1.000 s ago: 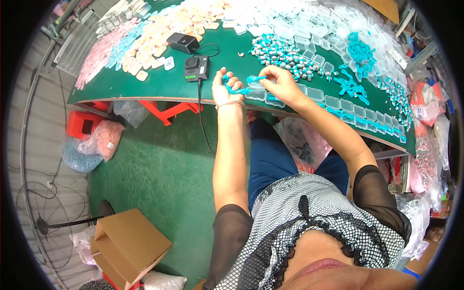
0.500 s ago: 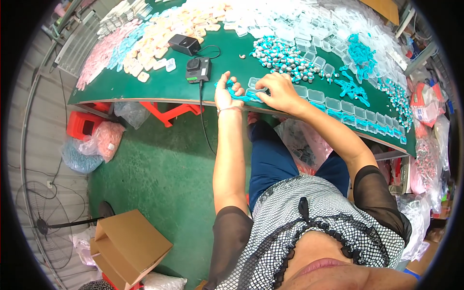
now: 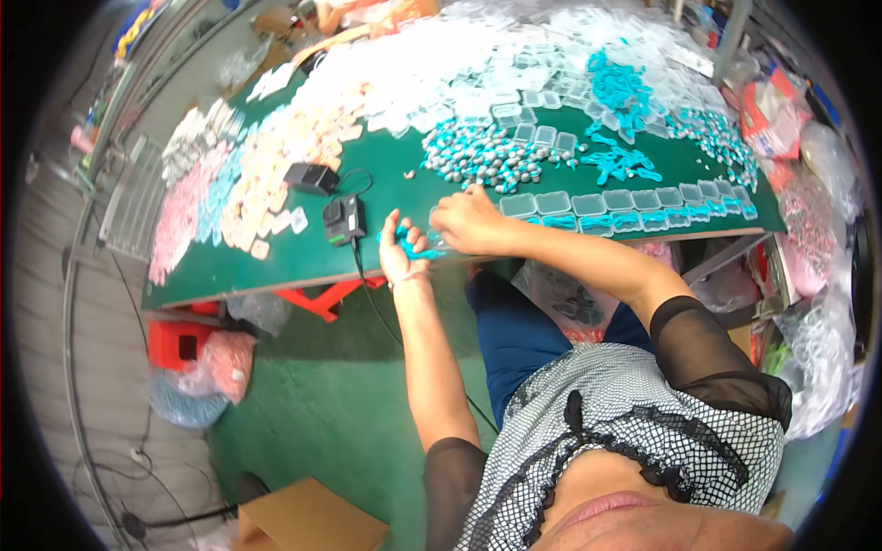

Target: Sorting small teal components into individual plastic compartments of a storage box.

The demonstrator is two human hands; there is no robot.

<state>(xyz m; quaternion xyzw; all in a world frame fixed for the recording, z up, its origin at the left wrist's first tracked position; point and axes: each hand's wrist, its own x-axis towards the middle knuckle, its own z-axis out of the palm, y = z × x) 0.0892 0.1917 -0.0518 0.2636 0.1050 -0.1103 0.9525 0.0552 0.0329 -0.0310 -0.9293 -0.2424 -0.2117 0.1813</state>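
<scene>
My left hand is at the table's near edge, palm up, its fingers curled round a bunch of turquoise cords. Just to its right, my right hand is bent over with thumb and fingertips together; what they grip is too blurred to tell. A clear plastic box lies partly hidden beneath those fingertips. From there a row of open clear boxes runs right along the edge, with turquoise cords lying in their near halves. Beyond the right hand lies a heap of silver-and-turquoise beads.
A black device and a black adapter with cables sit left of my hands. Peach pieces, pink pieces and clear boxes cover the back. More turquoise cords lie at the far right. A cardboard box stands on the floor.
The view has shifted, so the table sits lower in the picture. My right hand has moved left, closer to my left hand. The left hand still holds the turquoise cords.
</scene>
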